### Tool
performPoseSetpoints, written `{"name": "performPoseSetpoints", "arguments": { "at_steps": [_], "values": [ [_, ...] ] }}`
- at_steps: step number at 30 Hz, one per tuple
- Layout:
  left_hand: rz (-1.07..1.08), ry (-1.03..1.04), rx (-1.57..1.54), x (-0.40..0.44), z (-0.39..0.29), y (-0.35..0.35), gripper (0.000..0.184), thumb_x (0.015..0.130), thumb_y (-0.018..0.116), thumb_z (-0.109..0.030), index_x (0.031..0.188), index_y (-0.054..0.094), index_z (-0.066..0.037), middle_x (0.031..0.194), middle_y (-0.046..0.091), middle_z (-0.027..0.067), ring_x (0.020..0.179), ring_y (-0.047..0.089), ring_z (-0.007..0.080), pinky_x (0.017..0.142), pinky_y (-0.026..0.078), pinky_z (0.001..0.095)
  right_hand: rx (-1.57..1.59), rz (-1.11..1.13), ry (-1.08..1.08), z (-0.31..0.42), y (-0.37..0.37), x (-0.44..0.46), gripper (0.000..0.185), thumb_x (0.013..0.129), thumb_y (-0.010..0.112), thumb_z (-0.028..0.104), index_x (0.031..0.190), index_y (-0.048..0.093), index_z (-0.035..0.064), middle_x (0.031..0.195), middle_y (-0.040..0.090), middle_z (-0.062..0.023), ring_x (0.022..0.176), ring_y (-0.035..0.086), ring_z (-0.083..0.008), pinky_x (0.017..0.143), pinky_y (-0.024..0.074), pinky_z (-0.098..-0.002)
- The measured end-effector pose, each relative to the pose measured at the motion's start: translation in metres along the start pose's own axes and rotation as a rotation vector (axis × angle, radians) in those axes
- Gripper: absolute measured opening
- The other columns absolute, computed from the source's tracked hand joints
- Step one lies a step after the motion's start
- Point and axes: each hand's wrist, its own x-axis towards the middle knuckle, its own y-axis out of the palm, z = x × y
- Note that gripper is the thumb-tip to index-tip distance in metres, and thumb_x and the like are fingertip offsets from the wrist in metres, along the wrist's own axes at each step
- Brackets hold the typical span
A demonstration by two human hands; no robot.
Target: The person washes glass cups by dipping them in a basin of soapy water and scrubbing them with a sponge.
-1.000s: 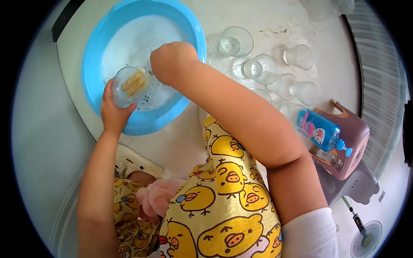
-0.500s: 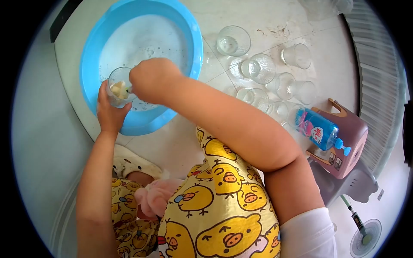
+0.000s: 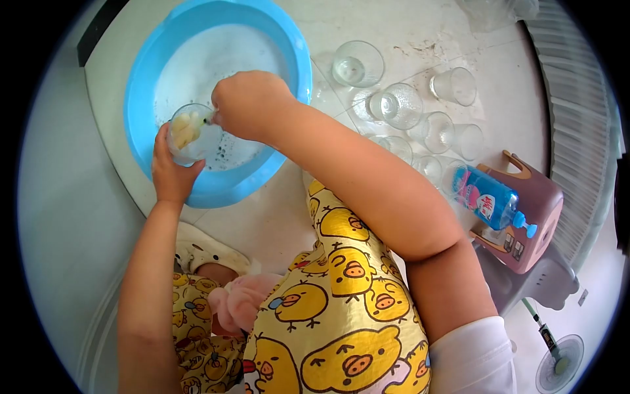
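Note:
A clear glass (image 3: pixel 190 146) is tilted over the blue basin (image 3: pixel 138 85), with my left hand (image 3: pixel 173 169) wrapped round its outside. Inside the glass shows the pale yellowish head of a brush (image 3: pixel 186 129). My right hand (image 3: pixel 252 105) is closed round the brush's handle, most of which my fingers hide. Below the two hands, the basin holds whitish water (image 3: pixel 220 59) with bubbles on it.
Several clear glasses (image 3: pixel 397 106) stand or lie on the tiled floor to the right. A blue soap bottle (image 3: pixel 487 197) lies against a mauve stool (image 3: pixel 548 197). A round brush-like item (image 3: pixel 560 364) is at lower right. A pink fluffy thing (image 3: pixel 239 305) is near my lap.
My right hand moved left and down toward the glass, then back up and slightly right. The brush head shifted inside the glass. My left hand stayed round the glass with only slight movement.

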Motion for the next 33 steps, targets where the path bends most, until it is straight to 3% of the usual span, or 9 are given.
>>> {"name": "performPoseSetpoints", "arguments": {
  "at_steps": [3,13,16,19,23,27,29,33],
  "values": [
    [-0.006,-0.014,0.055,-0.001,-0.002,-0.001,0.086,0.052,0.078,-0.009,0.126,0.034,-0.010,0.117,0.049,0.0144,0.106,0.049,0.0336,0.086,0.044,0.0387,-0.158,0.060,0.076,0.000,-0.001,-0.001,0.017,0.074,0.061,0.020,0.084,0.067,0.0082,0.085,0.065,-0.0093,0.080,0.063,-0.0247,0.067,0.0504,-0.0350],
    [-0.068,-0.021,-0.004,0.000,-0.006,-0.003,0.082,0.056,0.077,-0.007,0.125,0.033,-0.002,0.115,0.049,0.0150,0.109,0.048,0.0293,0.091,0.041,0.0366,-0.145,-0.008,0.176,-0.019,-0.065,-0.014,0.018,0.074,0.058,0.019,0.086,0.066,0.0069,0.085,0.065,-0.0094,0.079,0.063,-0.0257,0.065,0.0508,-0.0358],
    [-0.079,0.004,-0.008,-0.001,0.001,-0.003,0.083,0.055,0.078,-0.010,0.124,0.034,-0.003,0.116,0.049,0.0144,0.108,0.048,0.0299,0.090,0.041,0.0364,-0.197,-0.092,0.208,-0.020,-0.069,-0.015,0.018,0.073,0.059,0.018,0.085,0.067,0.0079,0.084,0.065,-0.0104,0.078,0.063,-0.0257,0.064,0.0509,-0.0349],
    [-0.107,0.055,0.024,-0.002,0.004,-0.003,0.083,0.053,0.079,-0.012,0.124,0.036,-0.005,0.117,0.049,0.0139,0.108,0.048,0.0303,0.088,0.042,0.0361,-0.330,-0.227,0.230,-0.020,-0.060,-0.014,0.017,0.078,0.058,0.021,0.083,0.066,0.0061,0.075,0.064,-0.0083,0.067,0.062,-0.0256,0.059,0.0496,-0.0340],
    [-0.122,0.020,0.001,0.000,-0.002,0.000,0.081,0.052,0.080,-0.014,0.122,0.038,-0.007,0.115,0.050,0.0122,0.106,0.049,0.0296,0.087,0.043,0.0359,-0.426,-0.158,-0.025,-0.020,-0.011,0.005,0.012,0.074,0.052,0.008,0.078,0.064,0.0059,0.077,0.064,-0.0097,0.072,0.063,-0.0269,0.059,0.0516,-0.0337],
    [-0.129,0.035,-0.012,0.002,-0.005,0.000,0.080,0.052,0.080,-0.014,0.121,0.040,-0.007,0.112,0.052,0.0116,0.103,0.051,0.0292,0.086,0.043,0.0363,-0.416,0.006,-0.045,-0.013,0.012,0.001,0.013,0.075,0.052,0.009,0.079,0.064,0.0070,0.078,0.065,-0.0099,0.073,0.063,-0.0262,0.059,0.0514,-0.0341],
    [-0.117,-0.023,-0.001,0.003,-0.007,0.000,0.078,0.053,0.080,-0.015,0.120,0.040,-0.008,0.109,0.054,0.0110,0.101,0.052,0.0291,0.085,0.044,0.0365,-0.265,0.081,0.119,-0.014,0.003,-0.005,0.013,0.076,0.052,0.011,0.080,0.064,0.0062,0.079,0.064,-0.0116,0.073,0.063,-0.0271,0.060,0.0511,-0.0342],
    [-0.081,-0.092,0.021,0.001,-0.008,-0.001,0.078,0.054,0.079,-0.016,0.121,0.040,-0.008,0.111,0.053,0.0112,0.103,0.051,0.0289,0.086,0.044,0.0365,-0.200,-0.084,0.157,-0.022,-0.023,-0.022,0.015,0.077,0.054,0.016,0.081,0.065,0.0057,0.075,0.063,-0.0115,0.070,0.062,-0.0272,0.061,0.0503,-0.0349]
  ]
}}
